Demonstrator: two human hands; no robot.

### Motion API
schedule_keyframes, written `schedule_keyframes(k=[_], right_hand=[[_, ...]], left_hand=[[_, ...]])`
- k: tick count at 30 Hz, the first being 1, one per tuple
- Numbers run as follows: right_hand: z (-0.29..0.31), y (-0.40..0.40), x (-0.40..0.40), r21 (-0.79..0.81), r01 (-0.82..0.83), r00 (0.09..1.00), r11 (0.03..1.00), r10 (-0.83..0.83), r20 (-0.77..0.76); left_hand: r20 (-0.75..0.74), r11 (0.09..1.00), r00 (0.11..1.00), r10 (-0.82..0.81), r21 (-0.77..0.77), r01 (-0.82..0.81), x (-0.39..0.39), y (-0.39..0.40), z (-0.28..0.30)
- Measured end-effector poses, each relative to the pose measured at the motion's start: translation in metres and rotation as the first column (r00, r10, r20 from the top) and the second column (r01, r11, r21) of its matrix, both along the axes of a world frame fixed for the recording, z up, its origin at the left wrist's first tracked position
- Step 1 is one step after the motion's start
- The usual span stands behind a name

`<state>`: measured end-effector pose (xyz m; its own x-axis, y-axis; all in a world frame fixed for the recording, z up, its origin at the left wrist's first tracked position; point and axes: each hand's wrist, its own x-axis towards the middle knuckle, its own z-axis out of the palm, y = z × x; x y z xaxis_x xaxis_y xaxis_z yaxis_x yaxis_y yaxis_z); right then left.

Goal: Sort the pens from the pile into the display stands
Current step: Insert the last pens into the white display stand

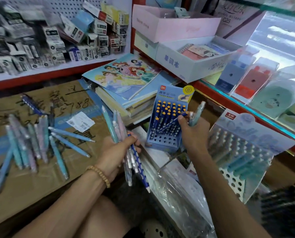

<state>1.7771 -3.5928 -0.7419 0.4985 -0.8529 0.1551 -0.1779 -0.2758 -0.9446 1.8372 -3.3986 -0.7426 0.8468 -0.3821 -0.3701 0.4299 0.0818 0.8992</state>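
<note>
Cardboard (40,182): flattened brown sheet with dark handwriting and a white label, serving as the surface at the left.
Pale stand (243,148): clear-fronted display stand at the right, leaning back, with rows of light blue pens and a white holed base; it sits just right of the right forearm.
Blue stand (167,121): blue display stand between the two hands, tilted back, its rear rows filled with dark blue pens with orange-yellow caps, its front holes bare.
Pile (28,145): loose pastel blue, pink and lilac pens fanned out on the cardboard's left half, well apart from both hands; one dark blue dotted pen (31,104) lies beyond it, toward the far edge.
Left hand (116,150): fingers curled round a bundle of pens (119,127), pastel ones plus a dark blue dotted one, tips pointing down past the wrist.
Right hand (193,133): over the blue stand's right side, pinching a dark blue pen (174,121) that angles down into the stand, with a pale teal pen (197,114) also held, pointing up.
</note>
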Motion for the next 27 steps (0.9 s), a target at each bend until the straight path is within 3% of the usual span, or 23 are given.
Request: schedule_keyframes(k=[11, 15, 27], right_hand=[[-0.018, 0.011, 0.024, -0.117, -0.193, 0.974, 0.974, 0.176, -0.143], [-0.013, 0.009, 0.033, -0.083, -0.25, 0.967, 0.965, 0.244, -0.08], [-0.008, 0.006, 0.035, -0.27, -0.349, 0.934, 0.898, 0.309, -0.179]], left_hand=[[0.014, 0.999, 1.0, 0.024, 0.031, -0.025, 0.004, 0.0, -0.004], [0.009, 0.999, 0.999, 0.034, 0.013, -0.034, 0.005, 0.0, -0.002], [0.027, 0.999, 0.999, 0.038, 0.01, -0.038, 0.005, -0.003, 0.0]])
